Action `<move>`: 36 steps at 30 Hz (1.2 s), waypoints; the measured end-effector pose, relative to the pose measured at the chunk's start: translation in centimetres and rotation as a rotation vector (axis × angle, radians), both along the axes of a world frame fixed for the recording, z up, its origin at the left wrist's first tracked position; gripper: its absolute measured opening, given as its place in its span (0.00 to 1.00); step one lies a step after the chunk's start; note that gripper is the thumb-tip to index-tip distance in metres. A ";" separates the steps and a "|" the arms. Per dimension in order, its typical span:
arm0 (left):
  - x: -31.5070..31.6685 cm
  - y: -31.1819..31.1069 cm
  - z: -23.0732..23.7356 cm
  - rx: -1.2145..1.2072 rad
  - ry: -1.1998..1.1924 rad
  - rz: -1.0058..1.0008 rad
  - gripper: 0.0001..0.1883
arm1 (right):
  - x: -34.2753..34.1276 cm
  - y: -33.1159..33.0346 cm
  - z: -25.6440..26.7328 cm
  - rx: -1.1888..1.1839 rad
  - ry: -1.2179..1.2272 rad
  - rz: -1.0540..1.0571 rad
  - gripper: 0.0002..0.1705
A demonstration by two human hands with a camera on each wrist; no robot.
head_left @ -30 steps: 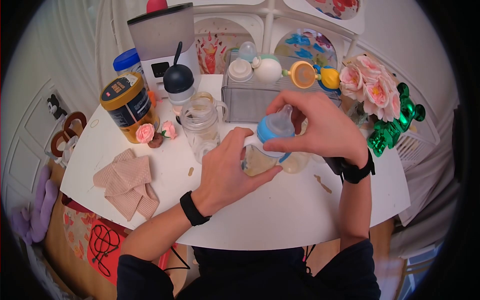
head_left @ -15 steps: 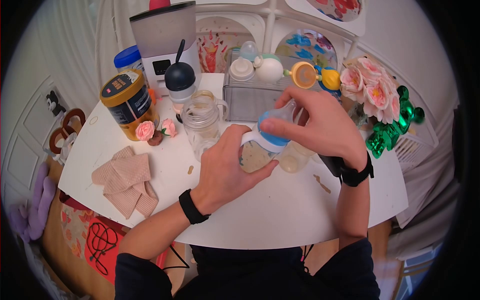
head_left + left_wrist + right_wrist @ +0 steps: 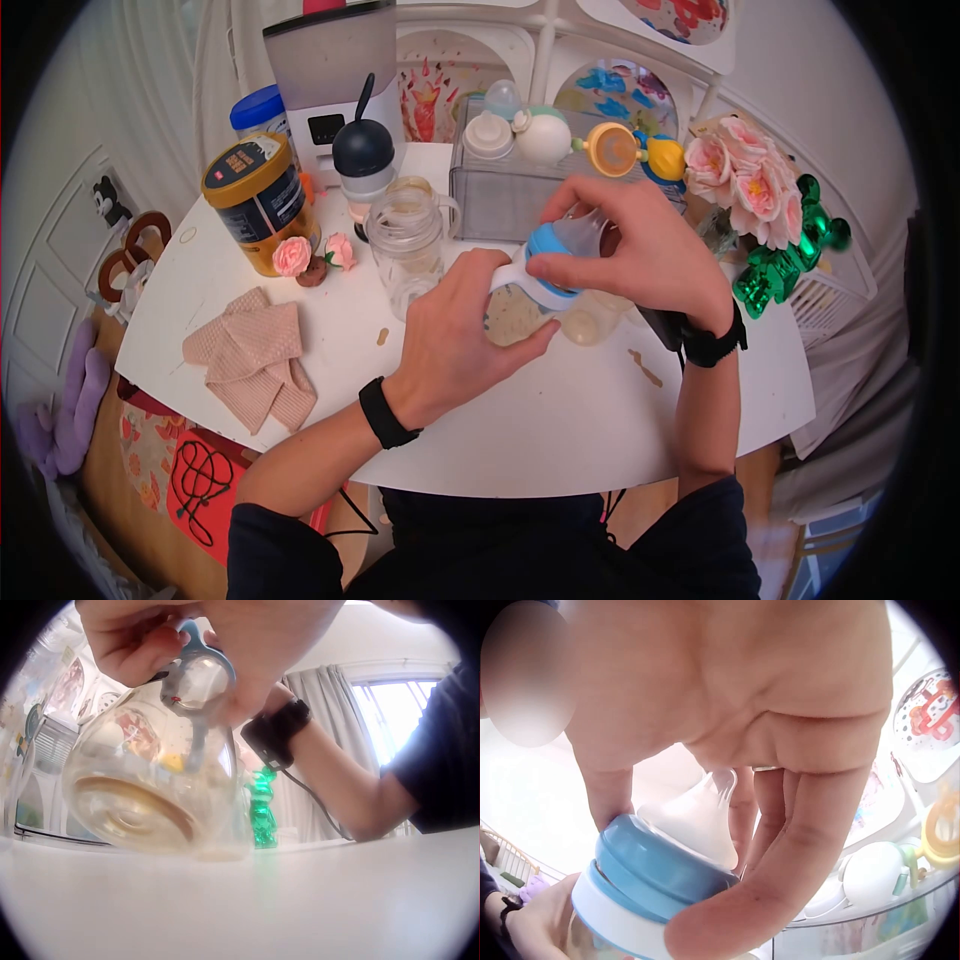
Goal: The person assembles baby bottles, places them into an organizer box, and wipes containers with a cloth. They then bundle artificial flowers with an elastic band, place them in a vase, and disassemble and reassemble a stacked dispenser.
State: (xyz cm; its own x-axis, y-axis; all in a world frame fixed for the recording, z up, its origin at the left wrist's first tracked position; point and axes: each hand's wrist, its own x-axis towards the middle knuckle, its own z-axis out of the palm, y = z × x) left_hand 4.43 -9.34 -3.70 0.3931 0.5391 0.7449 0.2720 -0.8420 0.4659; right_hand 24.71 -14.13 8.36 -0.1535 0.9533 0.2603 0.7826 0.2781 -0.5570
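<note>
Over the front of the white table (image 3: pixel 560 430), my left hand (image 3: pixel 445 330) holds a clear baby bottle (image 3: pixel 112 772) by its body and white handle. In the left wrist view the bottle leans, with a tan ring at its base. My right hand (image 3: pixel 655 245) grips the blue screw collar (image 3: pixel 656 862) from above, thumb on one side and fingers on the other. A translucent teat (image 3: pixel 697 817) rises from the collar under the right palm. Another clear container (image 3: pixel 588 325) stands just behind the bottle, partly hidden by it.
A clear handled jar (image 3: pixel 405 245) stands left of the hands, near a gold-lidded tub (image 3: pixel 255 210) and a folded pink cloth (image 3: pixel 255 365). Behind sits a grey rack (image 3: pixel 500 200) with bottle tops on it. Pink flowers (image 3: pixel 745 180) and a green shiny figure (image 3: pixel 790 255) stand right.
The right hand has shifted its hold round the collar, its thumb moving across and back down. The bottle and teat lean further right. The left hand keeps its hold.
</note>
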 end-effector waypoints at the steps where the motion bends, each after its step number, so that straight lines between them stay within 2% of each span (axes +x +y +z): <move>1: 0.0 0.0 0.0 0.016 0.004 0.008 0.35 | 0.0 0.1 -0.2 0.043 -0.003 -0.006 0.29; 5: 0.0 0.2 -0.2 -0.008 -0.002 -0.006 0.36 | -0.6 0.2 -0.5 0.151 -0.111 -0.048 0.34; 10: 0.1 0.0 0.0 0.015 0.000 -0.007 0.35 | -1.5 0.2 -0.8 0.219 -0.229 -0.252 0.41; 13: -0.1 0.1 0.0 0.006 0.020 0.000 0.35 | -2.1 0.2 -0.2 0.138 -0.231 -0.327 0.41; 16: -0.1 0.1 -0.1 -0.009 0.009 0.000 0.34 | -1.5 0.0 -1.0 0.182 -0.094 -0.229 0.38; 19: -0.2 0.1 0.3 -0.072 0.011 0.003 0.34 | -0.5 -0.4 -0.1 0.107 -0.116 -0.115 0.33; 22: -0.2 0.4 0.1 -0.057 0.007 -0.003 0.34 | 0.1 -0.2 -0.3 0.094 -0.115 -0.090 0.30; 32: -0.1 0.2 0.2 -0.044 -0.005 0.006 0.34 | -0.5 -0.2 0.1 -0.025 -0.025 -0.239 0.34; 35: -0.2 0.3 0.3 -0.046 -0.010 -0.012 0.34 | 0.4 -0.5 -0.2 0.059 -0.137 -0.123 0.33; 36: -0.1 0.3 0.3 -0.051 -0.017 -0.021 0.34 | 1.2 0.1 -1.2 0.239 -0.148 0.005 0.32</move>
State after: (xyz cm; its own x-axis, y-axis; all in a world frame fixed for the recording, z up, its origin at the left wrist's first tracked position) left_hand 4.30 -9.06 -3.44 0.3924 0.5685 0.7230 0.2461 -0.8223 0.5131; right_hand 25.89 -14.04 7.13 -0.2115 0.8666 0.4521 0.8485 0.3924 -0.3552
